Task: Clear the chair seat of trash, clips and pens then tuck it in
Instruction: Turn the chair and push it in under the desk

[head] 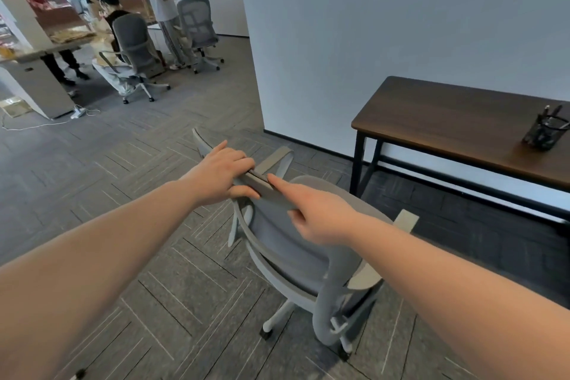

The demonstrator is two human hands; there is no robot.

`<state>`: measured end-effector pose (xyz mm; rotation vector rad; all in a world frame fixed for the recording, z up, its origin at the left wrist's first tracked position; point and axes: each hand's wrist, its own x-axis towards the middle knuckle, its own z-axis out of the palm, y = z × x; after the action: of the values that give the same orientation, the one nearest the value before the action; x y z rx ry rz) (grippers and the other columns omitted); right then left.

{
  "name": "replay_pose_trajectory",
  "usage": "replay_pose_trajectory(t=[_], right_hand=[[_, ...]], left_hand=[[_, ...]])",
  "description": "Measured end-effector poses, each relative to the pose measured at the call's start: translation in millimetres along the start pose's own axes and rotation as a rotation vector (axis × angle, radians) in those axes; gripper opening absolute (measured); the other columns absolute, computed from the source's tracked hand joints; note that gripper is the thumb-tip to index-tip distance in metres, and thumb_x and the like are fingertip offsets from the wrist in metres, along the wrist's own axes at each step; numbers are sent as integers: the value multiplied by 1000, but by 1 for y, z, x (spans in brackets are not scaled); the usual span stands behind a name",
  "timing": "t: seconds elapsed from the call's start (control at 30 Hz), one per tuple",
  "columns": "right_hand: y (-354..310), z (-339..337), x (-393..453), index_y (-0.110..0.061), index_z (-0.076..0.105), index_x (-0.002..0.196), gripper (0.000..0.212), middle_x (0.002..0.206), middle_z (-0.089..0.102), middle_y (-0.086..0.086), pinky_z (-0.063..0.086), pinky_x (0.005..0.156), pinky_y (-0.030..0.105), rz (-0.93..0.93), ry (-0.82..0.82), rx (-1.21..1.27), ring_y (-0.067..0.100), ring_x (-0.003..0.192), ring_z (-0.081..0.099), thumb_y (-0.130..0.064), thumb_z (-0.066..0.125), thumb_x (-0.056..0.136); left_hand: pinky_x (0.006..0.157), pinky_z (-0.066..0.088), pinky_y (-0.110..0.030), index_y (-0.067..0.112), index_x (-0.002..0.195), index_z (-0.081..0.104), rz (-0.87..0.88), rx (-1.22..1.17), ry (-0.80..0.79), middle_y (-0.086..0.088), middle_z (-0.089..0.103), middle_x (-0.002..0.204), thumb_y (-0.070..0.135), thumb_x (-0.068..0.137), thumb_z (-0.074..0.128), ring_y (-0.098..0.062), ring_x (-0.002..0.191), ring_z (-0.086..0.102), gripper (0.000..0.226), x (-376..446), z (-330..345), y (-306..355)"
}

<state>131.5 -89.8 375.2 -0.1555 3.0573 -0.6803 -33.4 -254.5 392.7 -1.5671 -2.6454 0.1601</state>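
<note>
A grey office chair (290,244) on castors stands in front of me, its back towards me and its seat facing the dark wooden desk (447,123) at the right. My left hand (225,173) grips the top edge of the chair back, fingers curled over it. My right hand (320,213) lies on the same edge a little nearer to me, thumb under the rim. The visible part of the seat shows nothing lying on it. A black mesh pen holder (544,129) with pens stands on the desk's right part.
A white wall corner (256,71) rises behind the chair. At the far left, three people are at another table (46,46) with two grey chairs (135,52). A white power strip and cable (77,112) lie on the carpet there.
</note>
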Motion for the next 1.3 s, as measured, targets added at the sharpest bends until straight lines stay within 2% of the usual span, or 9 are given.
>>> replay_pose_trajectory(t=[0.1, 0.2, 0.27, 0.43, 0.6, 0.77, 0.9, 1.13, 1.3], right_hand=[[28, -12, -35, -47, 8, 147, 66, 141, 48, -7, 51, 76, 38, 27, 49, -43, 19, 94, 59, -21, 41, 96], [55, -25, -66, -54, 15, 143, 63, 137, 50, -12, 50, 79, 35, 54, 75, -60, 19, 107, 58, -21, 42, 96], [72, -30, -81, -55, 19, 141, 61, 131, 54, -10, 48, 78, 33, 75, 79, -38, 19, 107, 57, -20, 42, 97], [98, -34, -112, -57, 20, 139, 60, 116, 57, -4, 48, 85, 44, 76, 97, -53, 23, 104, 56, -19, 42, 97], [117, -38, -144, -52, 24, 141, 58, 113, 57, -3, 48, 86, 44, 58, 143, -56, 22, 102, 55, -19, 43, 97], [150, -54, -179, -48, 29, 141, 53, 108, 58, -3, 46, 85, 39, 111, 180, -63, 20, 98, 54, -22, 45, 97], [174, -65, -210, -46, 33, 138, 50, 102, 56, -3, 45, 80, 37, 165, 215, -117, 19, 94, 52, -26, 48, 95], [214, -76, -287, -44, 30, 141, 55, 98, 56, -3, 48, 75, 40, 309, 334, -303, 23, 89, 53, -37, 52, 91], [238, -73, -341, -40, 24, 144, 67, 110, 58, 1, 48, 82, 42, 420, 408, -387, 26, 99, 55, -28, 59, 88]], left_hand=[[100, 37, -46, 15, 96, 59, 27, 36, 80, -3, 62, 92, 87, 69, 2, -26, 89, 59, 95, 6, 2, 37], [87, 36, -39, 19, 96, 56, -27, 34, 56, 1, 59, 94, 87, 63, -9, -22, 92, 54, 99, 9, -2, 78], [88, 33, -38, 21, 93, 52, -62, 11, 68, 4, 56, 93, 86, 60, -12, -19, 94, 50, 97, 10, -5, 104], [91, 32, -39, 27, 83, 38, -92, 3, 42, 11, 42, 86, 82, 64, -4, -12, 85, 37, 72, 10, -7, 148], [91, 31, -40, 21, 92, 48, -106, 35, 45, 6, 51, 92, 82, 67, 3, -20, 94, 50, 80, 12, -14, 185], [90, 31, -40, 24, 83, 36, -103, -17, 45, 6, 49, 91, 67, 84, 29, -19, 98, 50, 43, 35, -20, 232], [89, 32, -39, 25, 85, 34, -78, -48, 31, 4, 55, 100, 63, 88, 31, -21, 100, 50, 38, 53, -24, 269], [93, 35, -41, 22, 113, 46, 88, -35, 17, 2, 54, 118, 52, 94, 36, -22, 111, 47, 37, 89, -36, 345], [106, 29, -43, 32, 146, 19, 313, -58, 84, 6, 39, 143, 52, 92, 41, -19, 132, 36, 62, 108, -36, 383]])
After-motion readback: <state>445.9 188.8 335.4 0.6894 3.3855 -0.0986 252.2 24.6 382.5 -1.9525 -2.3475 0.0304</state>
